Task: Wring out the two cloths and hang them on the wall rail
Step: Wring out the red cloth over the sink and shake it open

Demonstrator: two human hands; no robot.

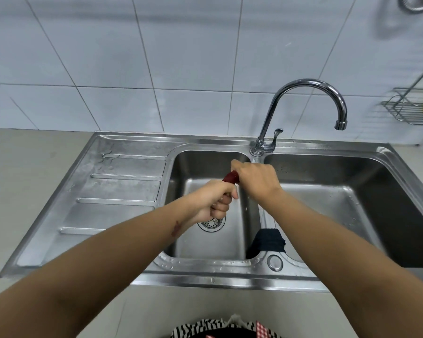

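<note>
A red cloth [230,178] is twisted into a tight roll over the left sink basin [193,167]. Only a short piece of it shows between my fists. My left hand [215,200] grips its lower end and my right hand [255,180] grips its upper end, both closed hard around it. A dark blue cloth [268,241] lies draped over the divider between the two basins, near the front rim. The wall rail is not visible in this view.
A chrome gooseneck tap [303,106] stands behind the divider, its spout over the right basin [352,203]. A ribbed draining board [112,191] lies to the left. A wire rack [410,111] hangs on the tiled wall at right. The left basin has a drain strainer [211,224].
</note>
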